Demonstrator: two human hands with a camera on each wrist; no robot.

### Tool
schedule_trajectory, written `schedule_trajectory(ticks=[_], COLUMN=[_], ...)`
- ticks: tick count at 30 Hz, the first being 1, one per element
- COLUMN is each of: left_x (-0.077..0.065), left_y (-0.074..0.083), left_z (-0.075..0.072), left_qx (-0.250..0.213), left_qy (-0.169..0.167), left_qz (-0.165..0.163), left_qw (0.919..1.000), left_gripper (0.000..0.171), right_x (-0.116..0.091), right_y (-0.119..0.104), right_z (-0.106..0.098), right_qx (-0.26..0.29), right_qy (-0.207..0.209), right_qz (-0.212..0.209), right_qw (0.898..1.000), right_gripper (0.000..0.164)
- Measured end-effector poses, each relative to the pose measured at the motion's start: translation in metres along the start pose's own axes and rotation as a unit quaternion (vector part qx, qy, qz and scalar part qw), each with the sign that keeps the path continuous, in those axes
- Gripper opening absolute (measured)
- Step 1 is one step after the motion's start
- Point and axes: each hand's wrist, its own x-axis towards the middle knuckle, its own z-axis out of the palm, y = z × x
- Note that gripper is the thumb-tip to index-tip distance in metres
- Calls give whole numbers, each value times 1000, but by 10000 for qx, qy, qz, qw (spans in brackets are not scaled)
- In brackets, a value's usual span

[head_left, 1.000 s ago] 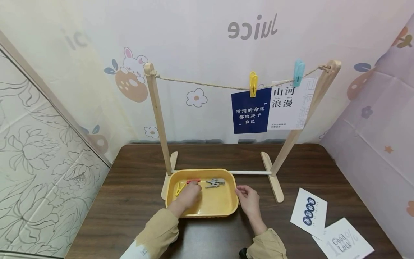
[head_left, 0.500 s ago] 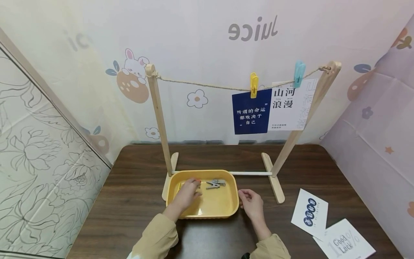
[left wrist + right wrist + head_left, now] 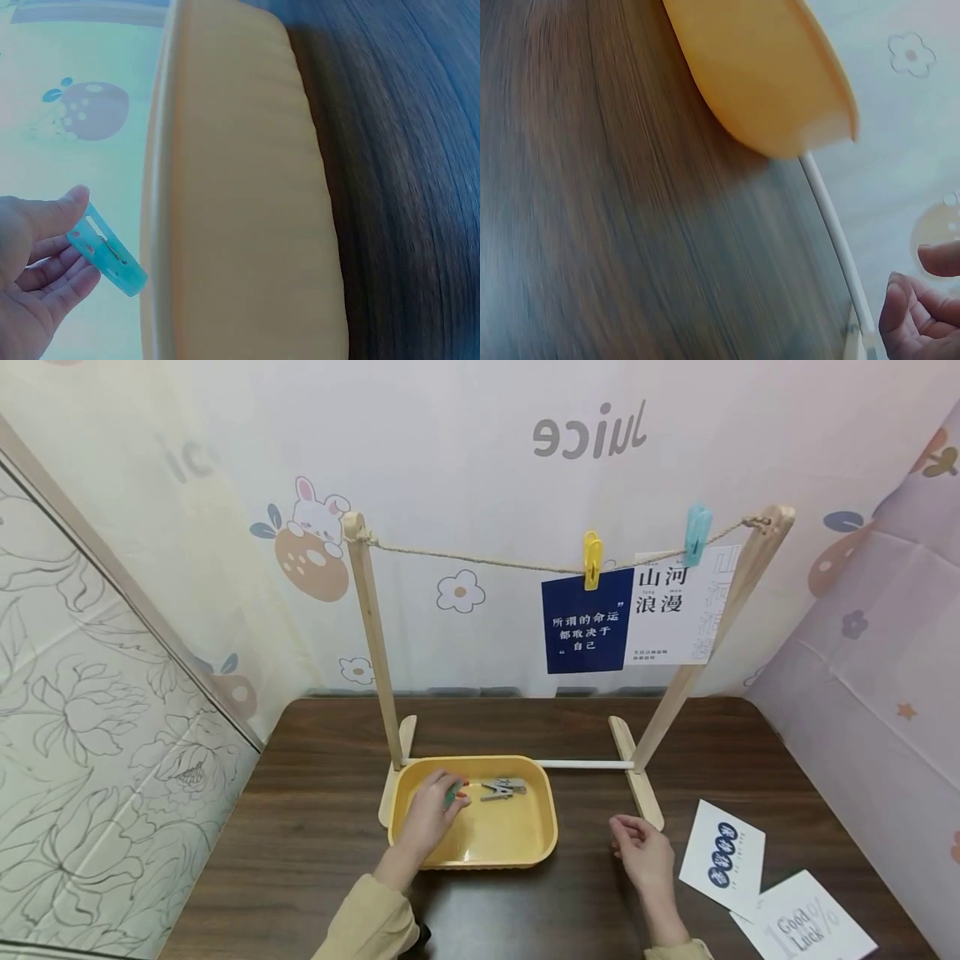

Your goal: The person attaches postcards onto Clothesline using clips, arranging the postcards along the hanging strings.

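My left hand (image 3: 427, 814) is over the left part of the yellow tray (image 3: 498, 837), pinching a teal clothespin (image 3: 109, 255) between thumb and fingers. Red bits of another clothespin (image 3: 463, 782) show by the fingertips, mostly hidden by the hand. Grey clothespins (image 3: 504, 789) lie in the tray near its back wall. Right of the tray, my right hand (image 3: 647, 856) is above the table with its fingers loosely bent and nothing in them. In the right wrist view, a gap separates the thumb from the fingers of that right hand (image 3: 922, 315).
Behind the tray stands a wooden frame (image 3: 375, 643) strung with a twine line (image 3: 480, 560). A yellow clothespin (image 3: 592, 560) holds a navy card (image 3: 587, 627), and a blue clothespin (image 3: 697, 535) a white card (image 3: 667, 639). Two cards (image 3: 723, 852) lie at the right.
My left hand has taken hold of the teal clothespin and lifted slightly. My right hand has left the tray's right edge and moved right, toward the cards on the table.
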Motion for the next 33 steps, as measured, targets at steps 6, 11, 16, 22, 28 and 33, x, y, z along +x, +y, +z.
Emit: schedule_trajectory(ticks=[6,11,16,22,28,33], left_x=[-2,-5,-8,-13,-18,-22], left_y=[6,12,16,20,20,20], left_z=[-2,-3,-4,-5,-4,-3], left_qx=[-394,-653,-856,-1082,-1193,-1281], left_qy=[442,694,938,1278,1536,1583], left_qz=[-107,-68,-43,-3,29,-47], left_qw=[9982,9954,9919,9859,9809,9790], left_gripper=[26,26,26,26,24,26], right_x=[1,1,4,7,15,20], right_y=[13,21,33,39,44,47], right_z=[-22,-39,-51,-65,-79,-86], right_qx=[-427,-885,-1419,-1743,-2266,-2503], right_qy=[480,672,913,979,848,543], right_qz=[-81,72,114,51,509,1083], right_qw=[9979,9938,9856,9798,9690,9606], right_gripper=[21,25,25,35,46,60])
